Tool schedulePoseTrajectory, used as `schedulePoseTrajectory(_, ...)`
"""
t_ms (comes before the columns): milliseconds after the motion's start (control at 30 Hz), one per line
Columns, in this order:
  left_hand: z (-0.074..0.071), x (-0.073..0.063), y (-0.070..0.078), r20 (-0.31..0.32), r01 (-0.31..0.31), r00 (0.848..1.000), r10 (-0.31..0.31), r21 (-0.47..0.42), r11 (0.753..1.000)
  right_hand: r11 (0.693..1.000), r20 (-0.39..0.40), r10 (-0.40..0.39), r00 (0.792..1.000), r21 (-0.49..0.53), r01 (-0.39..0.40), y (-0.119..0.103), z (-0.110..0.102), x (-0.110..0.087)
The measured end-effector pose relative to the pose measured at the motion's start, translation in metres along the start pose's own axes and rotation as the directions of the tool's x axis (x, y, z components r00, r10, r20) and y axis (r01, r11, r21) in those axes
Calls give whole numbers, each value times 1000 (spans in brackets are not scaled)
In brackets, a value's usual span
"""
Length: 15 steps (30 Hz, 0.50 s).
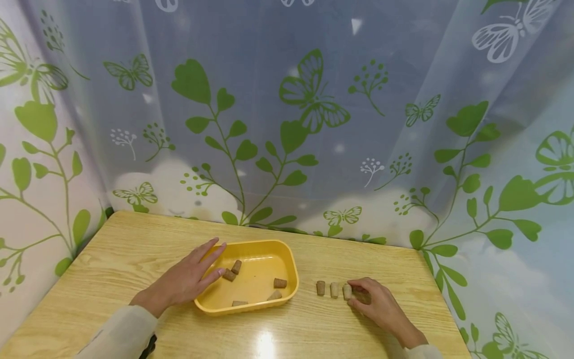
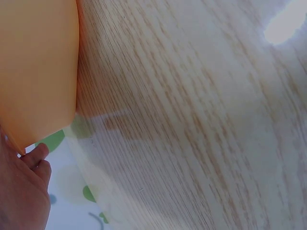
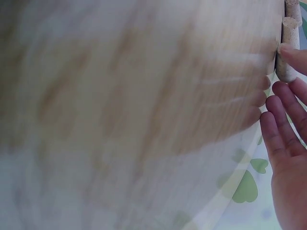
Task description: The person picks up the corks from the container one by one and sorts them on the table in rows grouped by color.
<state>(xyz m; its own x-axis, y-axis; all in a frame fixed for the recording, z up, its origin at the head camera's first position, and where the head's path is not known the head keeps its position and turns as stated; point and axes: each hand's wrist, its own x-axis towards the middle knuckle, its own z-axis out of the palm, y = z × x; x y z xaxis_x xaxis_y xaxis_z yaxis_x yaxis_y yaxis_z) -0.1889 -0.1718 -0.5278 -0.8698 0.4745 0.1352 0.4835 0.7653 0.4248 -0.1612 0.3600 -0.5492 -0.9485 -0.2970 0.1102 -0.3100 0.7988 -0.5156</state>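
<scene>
Three tapered cork stoppers stand in a short row on the table: a darker cork [image 1: 320, 287] at the left, a paler middle cork [image 1: 334, 289] and a right-hand cork [image 1: 347, 291]. My right hand [image 1: 381, 305] pinches the right-hand cork between thumb and forefinger; the right wrist view shows the thumb [image 3: 293, 56] against its side. A yellow plastic tray [image 1: 290, 259] lies left of the row with several brown corks [image 1: 280, 283] in it. Over its left end rests my left hand [image 1: 186, 276], fingers spread and fairly straight, touching the rim.
The light wood-grain table [image 1: 233, 334] runs back to a hanging cloth [image 1: 251, 164] printed with green leaves and butterflies. More printed cloth closes off the left and right sides. A bright light reflection lies on the table near the front.
</scene>
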Motion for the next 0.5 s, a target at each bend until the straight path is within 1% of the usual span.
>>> schedulePoseTrajectory(167, -1, 0, 1, 6, 3, 1000, -3, -6, 1000, 1000, -6, 6, 1000, 5, -6, 0, -1, -1)
schedulePoseTrajectory(367, -1, 0, 1, 12, 4, 1000, -3, -9, 1000, 1000, -73, 18, 997, -10, -19, -2, -8, -2)
schedulePoseTrajectory(500, -1, 0, 1, 8, 6, 1000, -5, -14, 1000, 1000, -106, 7, 994, -12, -8, -4, -13, 0)
